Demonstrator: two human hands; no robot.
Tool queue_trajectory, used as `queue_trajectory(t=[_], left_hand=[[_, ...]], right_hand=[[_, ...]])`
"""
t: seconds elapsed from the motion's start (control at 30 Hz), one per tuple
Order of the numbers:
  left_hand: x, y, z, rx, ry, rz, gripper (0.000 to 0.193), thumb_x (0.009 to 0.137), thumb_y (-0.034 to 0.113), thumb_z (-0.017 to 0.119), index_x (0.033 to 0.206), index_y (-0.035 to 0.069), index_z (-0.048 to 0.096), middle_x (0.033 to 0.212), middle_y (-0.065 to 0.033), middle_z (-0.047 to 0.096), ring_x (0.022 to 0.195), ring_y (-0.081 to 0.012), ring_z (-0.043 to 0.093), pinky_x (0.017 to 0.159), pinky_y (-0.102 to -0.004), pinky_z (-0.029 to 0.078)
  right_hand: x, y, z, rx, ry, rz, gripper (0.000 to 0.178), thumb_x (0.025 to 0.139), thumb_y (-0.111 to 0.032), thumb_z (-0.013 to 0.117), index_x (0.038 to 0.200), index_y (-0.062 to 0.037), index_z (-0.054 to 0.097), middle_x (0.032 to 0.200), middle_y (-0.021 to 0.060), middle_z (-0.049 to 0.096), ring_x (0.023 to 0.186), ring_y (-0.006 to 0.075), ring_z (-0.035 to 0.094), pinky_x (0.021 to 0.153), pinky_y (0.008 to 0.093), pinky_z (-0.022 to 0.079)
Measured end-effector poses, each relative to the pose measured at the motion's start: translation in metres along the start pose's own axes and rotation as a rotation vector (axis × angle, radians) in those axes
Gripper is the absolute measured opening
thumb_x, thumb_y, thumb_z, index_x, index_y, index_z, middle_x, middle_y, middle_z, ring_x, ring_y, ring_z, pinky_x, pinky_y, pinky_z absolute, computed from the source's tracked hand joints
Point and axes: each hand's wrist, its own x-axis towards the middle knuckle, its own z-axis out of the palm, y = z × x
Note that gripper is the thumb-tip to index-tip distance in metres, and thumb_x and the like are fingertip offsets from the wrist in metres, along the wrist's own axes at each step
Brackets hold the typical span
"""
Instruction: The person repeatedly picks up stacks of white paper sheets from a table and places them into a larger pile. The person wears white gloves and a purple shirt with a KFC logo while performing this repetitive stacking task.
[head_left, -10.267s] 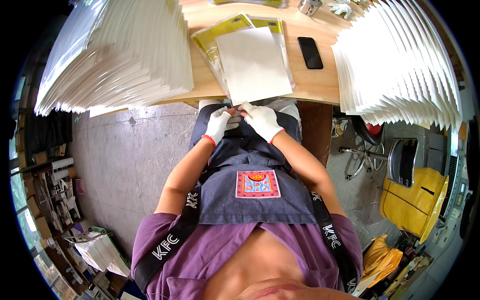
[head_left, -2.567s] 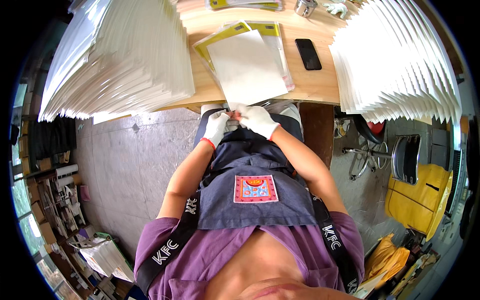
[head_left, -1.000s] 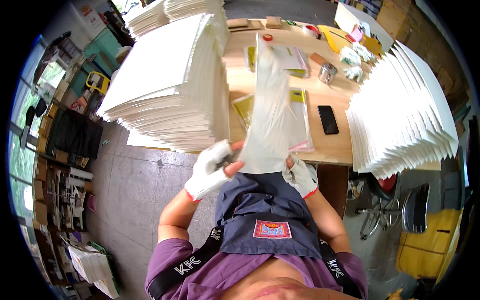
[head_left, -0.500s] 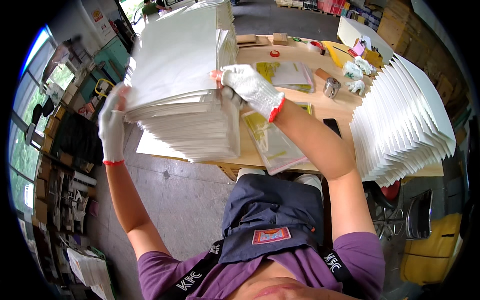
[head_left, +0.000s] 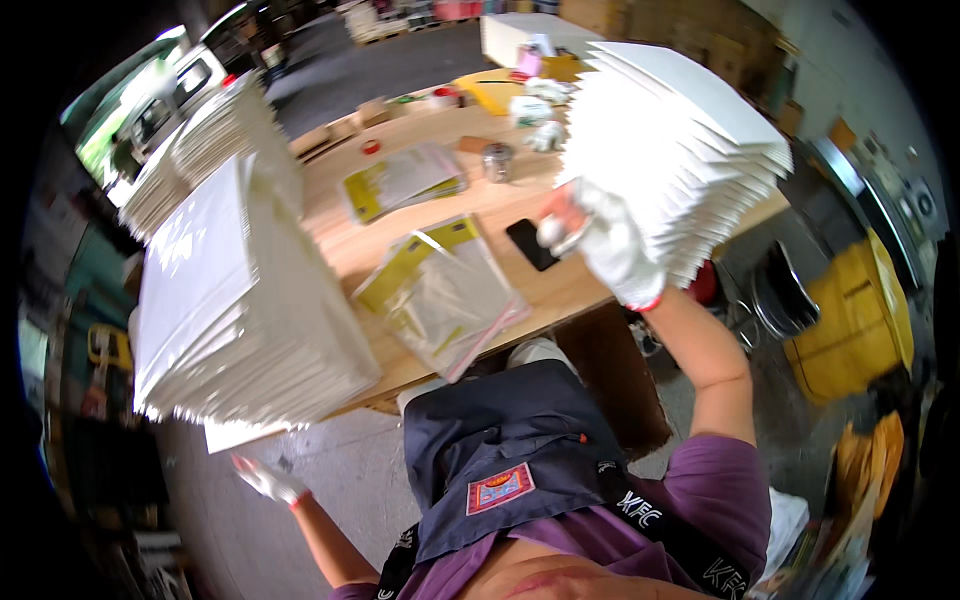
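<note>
My right hand, in a white knit glove with bare fingertips, hangs over the table just left of a tall fanned stack of white sheets. Its fingers are somewhat blurred but look apart, with nothing seen between them. My left hand, gloved likewise, is low at the left, off the table's edge, its fingers stretched out and holding nothing. Beyond it stands a thick pile of white sheets in clear plastic bags. Between the piles lie flat clear bags with yellow-green print and a black phone.
More bags, a metal can, a red tape roll and spare white gloves lie farther back on the wooden table. More white stacks stand at the far left. A black chair and yellow container are at the right.
My hands have left the bagged pile on the left. The right has swung right toward the fanned stack; the left has dropped below the table's edge. The view has turned right.
</note>
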Motion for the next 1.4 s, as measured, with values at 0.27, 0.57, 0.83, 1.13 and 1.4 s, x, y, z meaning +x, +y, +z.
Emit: queue_trajectory(t=[0.27, 0.57, 0.83, 1.13, 1.4], left_hand=[[-0.180, -0.108, 0.013, 0.149, -0.550, -0.183, 0.044, 0.082, -0.008, 0.036, 0.124, 0.000, 0.047, 0.126, -0.0123, 0.048, 0.115, -0.0219, 0.047, 0.094, -0.0306, 0.040], [-0.219, -0.024, 0.195, 0.459, -1.176, 0.590, 0.039, 0.081, 0.015, 0.054, 0.120, 0.009, 0.052, 0.132, -0.0174, 0.043, 0.122, -0.0405, 0.036, 0.103, -0.0456, 0.029], [-0.202, -0.065, 0.222, 0.787, -1.275, 0.785, 0.033, 0.083, 0.026, 0.052, 0.113, 0.013, 0.055, 0.119, -0.0129, 0.048, 0.111, -0.0384, 0.043, 0.095, -0.0443, 0.037], [-0.187, -0.035, 0.220, 0.839, -1.474, 0.618, 0.039, 0.068, 0.009, 0.060, 0.106, 0.013, 0.052, 0.111, -0.0067, 0.049, 0.098, -0.0335, 0.051, 0.083, -0.0422, 0.045], [-0.162, -0.110, 0.223, 0.344, -1.324, 0.311, 0.024, 0.074, 0.008, 0.058, 0.097, 0.007, 0.056, 0.101, -0.0158, 0.055, 0.096, -0.0354, 0.052, 0.083, -0.0383, 0.044]], right_hand=[[-0.029, -0.081, -0.191, -0.492, 0.745, 0.296, 0.036, 0.090, -0.041, 0.052, 0.090, -0.0051, 0.058, 0.063, -0.0015, 0.056, 0.041, 0.0013, 0.038, 0.035, 0.0167, 0.024], [-0.002, -0.072, -0.229, -0.096, 0.735, 0.611, 0.027, 0.085, -0.030, 0.063, 0.099, -0.0063, 0.059, 0.076, -0.0019, 0.058, 0.045, -0.0005, 0.033, 0.034, 0.0140, 0.022], [-0.012, -0.093, -0.190, 0.466, 0.631, 0.464, 0.025, 0.087, -0.033, 0.057, 0.083, -0.0081, 0.054, 0.050, -0.0059, 0.042, 0.037, 0.0051, 0.033, 0.033, 0.0169, 0.030], [-0.049, -0.085, -0.181, 0.170, 0.930, 0.255, 0.028, 0.087, -0.016, 0.055, 0.111, -0.0018, 0.052, 0.099, 0.0099, 0.060, 0.078, 0.0146, 0.061, 0.056, 0.0239, 0.051], [-0.127, 0.022, -0.064, 0.293, 0.139, 0.753, 0.032, 0.083, -0.010, 0.054, 0.111, 0.0032, 0.053, 0.086, 0.0075, 0.064, 0.067, 0.0146, 0.062, 0.058, 0.0248, 0.051]])
